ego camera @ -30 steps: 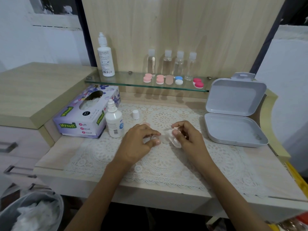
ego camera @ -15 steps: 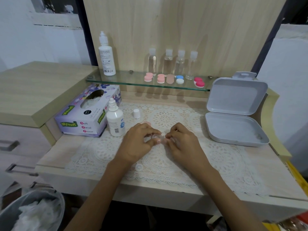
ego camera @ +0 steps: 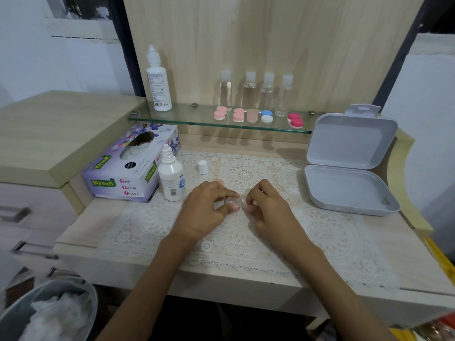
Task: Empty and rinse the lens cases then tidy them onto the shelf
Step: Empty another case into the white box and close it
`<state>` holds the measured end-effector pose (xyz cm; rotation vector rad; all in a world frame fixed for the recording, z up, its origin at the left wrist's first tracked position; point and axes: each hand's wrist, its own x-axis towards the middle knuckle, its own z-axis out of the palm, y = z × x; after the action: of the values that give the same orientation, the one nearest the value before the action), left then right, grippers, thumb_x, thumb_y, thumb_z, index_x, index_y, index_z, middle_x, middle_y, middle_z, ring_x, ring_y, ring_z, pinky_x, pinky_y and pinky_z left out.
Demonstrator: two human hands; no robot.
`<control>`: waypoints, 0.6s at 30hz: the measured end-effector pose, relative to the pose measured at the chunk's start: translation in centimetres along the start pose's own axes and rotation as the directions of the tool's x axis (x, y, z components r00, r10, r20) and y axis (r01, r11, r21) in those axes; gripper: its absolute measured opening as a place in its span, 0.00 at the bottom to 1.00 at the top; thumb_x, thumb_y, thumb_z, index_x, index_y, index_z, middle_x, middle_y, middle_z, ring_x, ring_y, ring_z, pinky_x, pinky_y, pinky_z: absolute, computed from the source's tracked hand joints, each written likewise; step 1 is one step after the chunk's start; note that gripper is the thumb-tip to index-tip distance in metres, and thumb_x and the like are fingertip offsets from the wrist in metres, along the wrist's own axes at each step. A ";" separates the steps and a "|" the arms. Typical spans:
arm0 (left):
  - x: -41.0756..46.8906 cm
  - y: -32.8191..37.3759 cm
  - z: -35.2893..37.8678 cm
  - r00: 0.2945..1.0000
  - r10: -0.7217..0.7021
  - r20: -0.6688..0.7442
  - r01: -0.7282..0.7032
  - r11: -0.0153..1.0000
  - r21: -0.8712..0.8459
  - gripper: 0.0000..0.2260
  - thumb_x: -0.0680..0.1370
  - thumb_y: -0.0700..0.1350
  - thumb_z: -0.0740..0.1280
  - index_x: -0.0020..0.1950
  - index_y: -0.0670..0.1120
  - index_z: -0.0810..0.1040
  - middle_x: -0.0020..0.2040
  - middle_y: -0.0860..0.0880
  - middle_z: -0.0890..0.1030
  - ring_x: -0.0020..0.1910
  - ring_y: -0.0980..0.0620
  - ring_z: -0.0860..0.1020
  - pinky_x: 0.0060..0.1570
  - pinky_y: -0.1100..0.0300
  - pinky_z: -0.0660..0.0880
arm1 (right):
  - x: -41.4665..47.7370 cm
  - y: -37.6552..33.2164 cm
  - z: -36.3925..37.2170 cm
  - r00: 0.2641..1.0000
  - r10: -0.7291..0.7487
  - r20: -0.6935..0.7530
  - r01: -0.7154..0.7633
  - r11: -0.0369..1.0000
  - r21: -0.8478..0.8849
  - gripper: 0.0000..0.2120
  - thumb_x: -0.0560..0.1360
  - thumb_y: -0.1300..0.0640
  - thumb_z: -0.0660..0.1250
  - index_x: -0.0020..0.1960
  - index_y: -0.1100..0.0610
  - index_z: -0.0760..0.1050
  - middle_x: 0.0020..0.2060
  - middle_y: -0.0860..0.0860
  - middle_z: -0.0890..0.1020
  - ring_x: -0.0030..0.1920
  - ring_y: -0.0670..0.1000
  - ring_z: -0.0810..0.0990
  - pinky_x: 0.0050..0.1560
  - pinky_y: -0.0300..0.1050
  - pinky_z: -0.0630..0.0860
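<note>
desk (ego camera: 81, 225): light wood, with a wood back panel rising behind it
lace mat (ego camera: 332, 232): white, covers most of the desk top; both hands are over it
grey box (ego camera: 344, 185): on the desk at right, open, lid standing upright
glass shelf (ego camera: 192, 119): fixed to the back panel, above the rear edge of the mat
tissue box (ego camera: 123, 178): purple, at the left end of the desk, just beside the small bottle
bin (ego camera: 12, 316): lower left, below the desk, white tissue inside
tall bottle (ego camera: 158, 87): white, upright at the left end of the shelf
small bottle (ego camera: 172, 178): white, upright on the mat, nozzle bare
clear bottles (ego camera: 250, 92): four in a row at the back of the shelf
left hand (ego camera: 206, 210): fingers curled, thumb and fingertips pinch the clear lens case
right hand (ego camera: 270, 210): fingers curled, tips at the case's right end; cannot tell what they pinch
shelf lens cases (ego camera: 238, 115): five capped cases in a row in front of the clear bottles
clear lens case (ego camera: 231, 200): between the two hands, low over the mat centre, mostly hidden
white cap (ego camera: 202, 166): upright on the mat, near the small bottle
pink lid (ego camera: 219, 181): on the mat just behind the left hand
</note>
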<state>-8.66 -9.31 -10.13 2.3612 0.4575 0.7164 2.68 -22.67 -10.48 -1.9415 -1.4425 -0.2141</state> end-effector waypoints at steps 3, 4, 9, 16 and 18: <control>0.0 0.1 0.0 1.000 -0.003 -0.001 0.003 1.000 0.015 0.13 0.70 0.53 0.71 0.52 0.53 0.84 0.46 0.53 0.81 0.49 0.54 0.76 0.50 0.49 0.75 | 0.1 0.0 -0.1 0.997 0.080 0.012 -0.081 0.986 0.149 0.08 0.72 0.69 0.67 0.41 0.57 0.73 0.43 0.47 0.71 0.41 0.47 0.73 0.39 0.37 0.71; 0.0 0.1 0.0 1.000 0.000 -0.003 0.000 1.000 0.019 0.14 0.69 0.54 0.70 0.52 0.53 0.84 0.45 0.53 0.81 0.49 0.54 0.76 0.50 0.49 0.75 | 0.2 0.0 -0.3 0.992 0.122 0.032 -0.126 0.970 0.208 0.09 0.72 0.69 0.67 0.40 0.57 0.73 0.42 0.47 0.72 0.43 0.46 0.74 0.41 0.33 0.70; 0.0 0.2 0.0 1.000 -0.002 -0.011 0.002 1.000 0.028 0.14 0.69 0.55 0.69 0.52 0.53 0.84 0.46 0.53 0.81 0.48 0.54 0.76 0.49 0.49 0.75 | 0.5 0.2 -1.5 0.961 0.269 0.071 -0.272 0.856 0.440 0.08 0.72 0.66 0.69 0.39 0.55 0.76 0.42 0.50 0.77 0.42 0.42 0.74 0.41 0.28 0.69; -0.2 0.6 0.1 0.999 0.039 -0.012 -0.037 0.990 0.139 0.13 0.72 0.53 0.65 0.52 0.53 0.82 0.47 0.58 0.78 0.48 0.59 0.74 0.48 0.56 0.75 | 0.4 0.5 -1.7 0.955 0.295 -0.029 -0.239 0.826 0.510 0.07 0.73 0.62 0.71 0.41 0.52 0.77 0.41 0.47 0.80 0.44 0.41 0.76 0.44 0.28 0.68; -0.2 0.5 0.2 0.999 0.044 -0.021 -0.040 0.988 0.150 0.12 0.72 0.53 0.65 0.52 0.53 0.82 0.48 0.58 0.76 0.48 0.60 0.73 0.48 0.59 0.74 | 0.3 0.4 -1.8 0.960 0.273 -0.067 -0.203 0.837 0.508 0.05 0.72 0.62 0.71 0.43 0.54 0.78 0.41 0.46 0.81 0.45 0.42 0.77 0.45 0.30 0.69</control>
<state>-8.65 -9.90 -9.97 2.5109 0.4881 0.7543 3.61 -23.61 -9.11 -1.6173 -1.0222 0.1310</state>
